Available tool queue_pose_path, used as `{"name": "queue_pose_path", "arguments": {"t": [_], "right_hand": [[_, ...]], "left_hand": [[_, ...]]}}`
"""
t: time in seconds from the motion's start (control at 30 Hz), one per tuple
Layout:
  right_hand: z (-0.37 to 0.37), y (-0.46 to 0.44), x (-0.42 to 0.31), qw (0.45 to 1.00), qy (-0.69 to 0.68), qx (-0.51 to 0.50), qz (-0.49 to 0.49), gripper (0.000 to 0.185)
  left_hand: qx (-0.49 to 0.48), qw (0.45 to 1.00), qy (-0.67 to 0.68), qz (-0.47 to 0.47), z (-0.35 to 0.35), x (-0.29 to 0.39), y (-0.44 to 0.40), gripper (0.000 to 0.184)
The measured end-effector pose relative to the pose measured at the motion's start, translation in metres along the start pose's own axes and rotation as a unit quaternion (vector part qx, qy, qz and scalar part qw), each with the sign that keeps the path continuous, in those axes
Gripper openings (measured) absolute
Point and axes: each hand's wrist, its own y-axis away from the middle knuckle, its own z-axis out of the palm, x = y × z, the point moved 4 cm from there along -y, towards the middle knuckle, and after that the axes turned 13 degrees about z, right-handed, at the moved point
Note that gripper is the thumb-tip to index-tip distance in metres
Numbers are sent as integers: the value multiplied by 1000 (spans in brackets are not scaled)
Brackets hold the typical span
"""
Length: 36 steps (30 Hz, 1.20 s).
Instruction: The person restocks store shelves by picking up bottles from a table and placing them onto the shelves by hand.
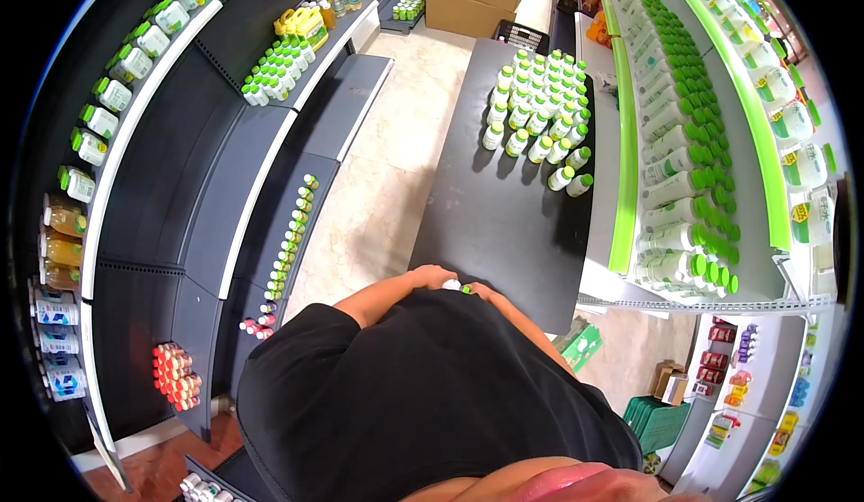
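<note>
Close to my body, at the near end of the dark table [486, 205], my left hand [436, 277] is closed around the white end of a small bottle [452, 285] with a green cap. My right hand [483, 291] is closed at the bottle's green-capped end. My shirt hides part of both hands and of the bottle. Farther along the table stands a group of white bottles [540, 97] with green caps, upright and close together. A few bottles at the group's near right side stand slightly apart.
Shelves [193, 223] with bottles and jars run along my left. On my right, a shelf [621, 169] with a green edge holds dense rows of green-capped bottles. Cardboard boxes [472, 7] and a black crate [522, 36] are beyond the table. A green crate [652, 423] stands behind me, right.
</note>
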Motion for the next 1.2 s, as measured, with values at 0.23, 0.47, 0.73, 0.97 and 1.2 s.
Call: {"name": "queue_pose_path", "arguments": {"t": [0.23, 0.47, 0.73, 0.97, 1.2], "right_hand": [[2, 6, -2, 999, 20, 20, -39, 35], [1, 2, -1, 999, 10, 12, -31, 34], [2, 8, -6, 999, 12, 21, -31, 34], [9, -4, 5, 996, 50, 38, -59, 34], [16, 20, -12, 999, 33, 16, -36, 37]], "left_hand": [[4, 1000, 6, 2, -1, 4, 4, 49], [11, 1000, -2, 0, 3, -1, 3, 49], [15, 1000, 6, 4, 4, 1, 6, 48], [13, 1000, -2, 4, 8, 0, 9, 48], [2, 1000, 12, 8, 12, -3, 13, 53]]}}
